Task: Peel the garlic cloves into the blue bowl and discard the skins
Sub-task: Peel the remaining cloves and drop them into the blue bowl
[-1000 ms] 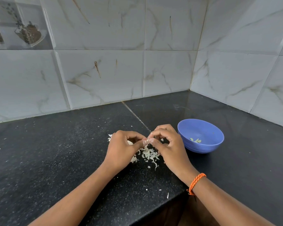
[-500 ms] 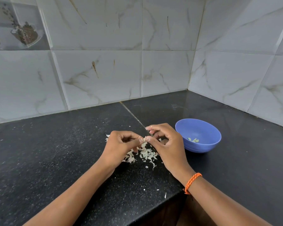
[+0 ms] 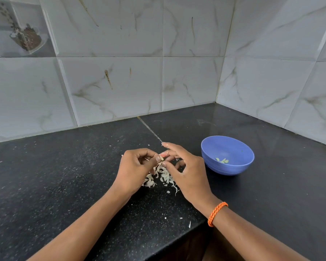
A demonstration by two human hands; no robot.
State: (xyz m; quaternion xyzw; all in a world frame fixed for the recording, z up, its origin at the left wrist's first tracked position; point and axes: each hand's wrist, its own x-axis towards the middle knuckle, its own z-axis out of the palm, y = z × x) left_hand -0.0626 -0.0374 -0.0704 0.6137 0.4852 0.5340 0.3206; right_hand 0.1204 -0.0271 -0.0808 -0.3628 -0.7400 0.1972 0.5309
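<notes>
— Peeling at the corner of a black stone counter, a person works a garlic clove between both hands above a pile of skins.

— Which hand has the clove?

— The left hand, fingers curled, thumb and fingertips pinching the small pale clove. The right hand meets it at the tip: thumb and a bent finger close in on the clove, while the forefinger sticks out straight toward the wall. Whether the right hand grips the clove itself or only a bit of skin, I cannot tell from here.

— And the bowl?

— The blue bowl stands upright on the counter just to the right of the right hand, not touching it. A few peeled cloves lie at its bottom.

— The skins?

— Loose and white, heaped on the counter directly under the two hands, with a few stray flakes near the counter's front edge.

— Anything else?

— An orange braided band on the right wrist, and grey marbled wall tiles behind.
</notes>
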